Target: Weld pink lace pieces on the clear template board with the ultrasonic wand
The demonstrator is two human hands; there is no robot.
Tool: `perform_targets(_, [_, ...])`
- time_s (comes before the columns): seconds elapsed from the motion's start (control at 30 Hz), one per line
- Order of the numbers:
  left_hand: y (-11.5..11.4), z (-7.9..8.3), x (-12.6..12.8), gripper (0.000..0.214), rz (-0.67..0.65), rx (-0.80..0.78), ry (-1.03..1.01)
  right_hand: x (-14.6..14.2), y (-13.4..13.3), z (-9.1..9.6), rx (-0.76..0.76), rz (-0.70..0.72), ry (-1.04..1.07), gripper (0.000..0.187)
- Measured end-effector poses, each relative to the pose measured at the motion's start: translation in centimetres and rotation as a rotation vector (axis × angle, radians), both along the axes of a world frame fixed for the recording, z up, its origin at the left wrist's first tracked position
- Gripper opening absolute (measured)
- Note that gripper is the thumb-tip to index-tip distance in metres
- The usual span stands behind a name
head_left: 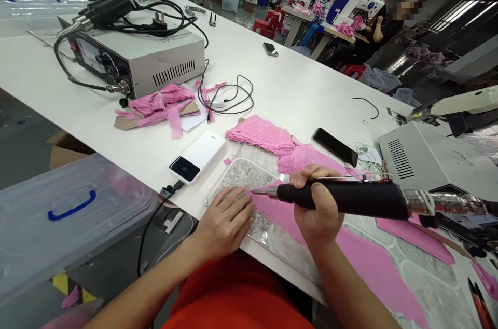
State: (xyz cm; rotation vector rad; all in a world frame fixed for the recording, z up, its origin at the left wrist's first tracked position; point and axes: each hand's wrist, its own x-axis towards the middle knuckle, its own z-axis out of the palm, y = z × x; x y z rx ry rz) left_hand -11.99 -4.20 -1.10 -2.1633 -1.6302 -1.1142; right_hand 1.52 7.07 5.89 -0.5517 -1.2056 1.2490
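My right hand (321, 209) is wrapped around a black handheld tool with a slim metal tip (346, 196), which lies nearly level and points left. Its tip reaches the edge of a pink fabric piece (286, 215) close to my left fingertips. My left hand (229, 217) lies flat, fingers stretched together, on a clear patterned plate (249, 170) at the fabric's left end; whether it presses on the fabric's edge is hard to see. Stacked pink lace pieces (264, 134) sit just beyond. The pink fabric runs on under my right forearm toward the lower right.
A white power bank (198, 155) with a cable lies left of the plate. A grey control box (167, 54) stands back left, another grey box (424, 155) right. A black phone (335, 146) lies beyond my right hand. A person sits at a sewing machine (356, 4) behind.
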Motion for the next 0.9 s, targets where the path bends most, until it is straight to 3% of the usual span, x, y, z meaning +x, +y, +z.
perform_targets(0.7, [0.3, -0.2, -0.4, 0.023, -0.034, 0.015, -0.001, -0.7, 0.0, -0.1, 0.055, 0.036, 0.024, 0.01])
perform_targets(0.8, [0.3, -0.2, -0.9, 0.027, -0.062, 0.042, 0.004, 0.9, 0.5, 0.9, 0.016, -0.013, 0.091, 0.011])
perform_targets(0.9, [0.5, 0.0, -1.0, 0.03, -0.081, 0.076, 0.015, 4.4, 1.6, 2.1, -0.003, -0.112, 0.121, 0.01])
